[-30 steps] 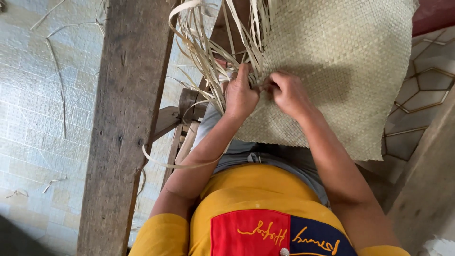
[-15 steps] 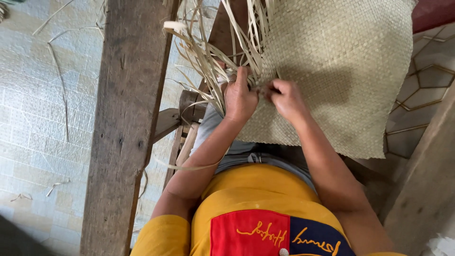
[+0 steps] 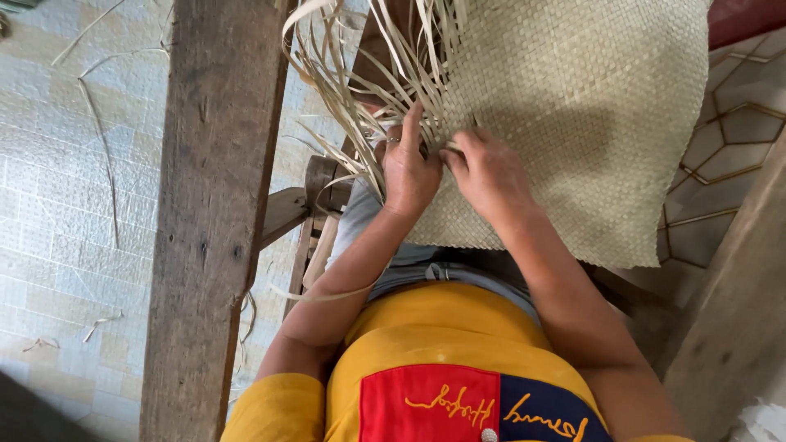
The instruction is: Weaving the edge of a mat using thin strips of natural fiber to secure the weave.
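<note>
1. The left hand (image 3: 407, 173) has its grip pinched narrow on the loose strips (image 3: 360, 90) right at the unfinished edge of the woven mat (image 3: 573, 106); its fingers point up into the fan of strands.
2. The right hand (image 3: 489, 173) sits just beside it, fingertips pressed down on the mat's edge, its grip closed on a strand where weave meets loose ends. The two hands nearly touch.
3. Against the pictures from a second ago, both hands stay at the same spot on the edge; only the loose strips above the grip have fanned and shifted a little. My reading is that the weaving is inching along, one strand at a time.
4. Outward from the grip, the mat spreads up and to the right, draped over the person's lap.
5. Left of the grip stands a rough wooden post (image 3: 217, 221), and beyond it a tiled floor (image 3: 57, 205) with stray strands.
</note>
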